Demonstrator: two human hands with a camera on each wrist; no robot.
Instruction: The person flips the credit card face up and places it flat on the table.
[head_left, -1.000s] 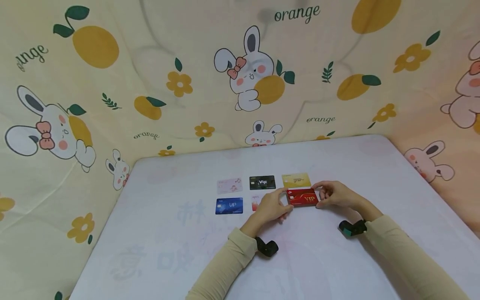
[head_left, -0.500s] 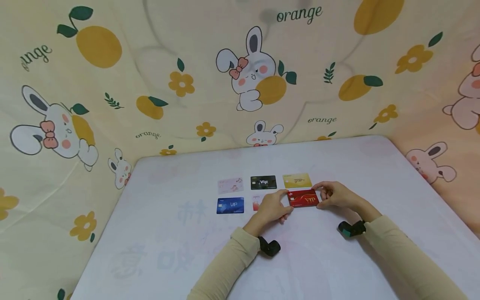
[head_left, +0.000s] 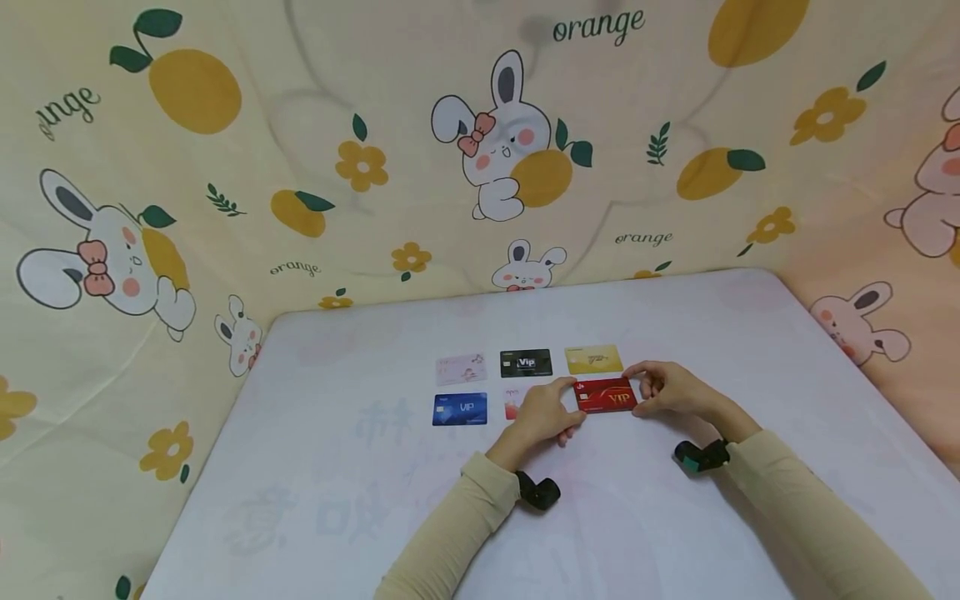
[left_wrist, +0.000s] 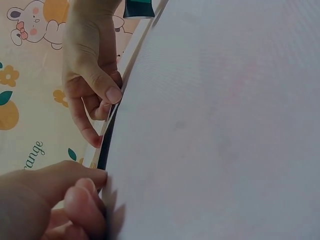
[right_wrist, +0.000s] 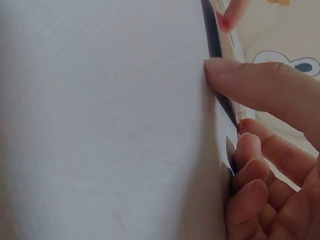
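Observation:
A red VIP card [head_left: 604,395] lies at the right end of the front row in the head view. My left hand [head_left: 538,414] holds its left corners between thumb and index finger. On its opposite side, the thumb and index finger of my right hand [head_left: 677,390] grip the right corners. Both wrist views catch the red card [left_wrist: 106,145] nearly edge-on, as a dark strip low over the table. Beside it, a white card with red print [head_left: 513,402] is partly covered by my left hand. A gold card [head_left: 593,359] lies just behind the red one.
A pale pink card [head_left: 461,369] and a black Vip card [head_left: 526,362] continue the back row to the left. At the front row's left end is a blue VIP card [head_left: 460,409]. The white table [head_left: 315,433] meets a rabbit-and-orange printed cloth [head_left: 420,167] behind.
The red card looked slightly raised, with a dark lower edge, one second ago; it now looks flatter on the table. Both hands keep their hold at its corners.

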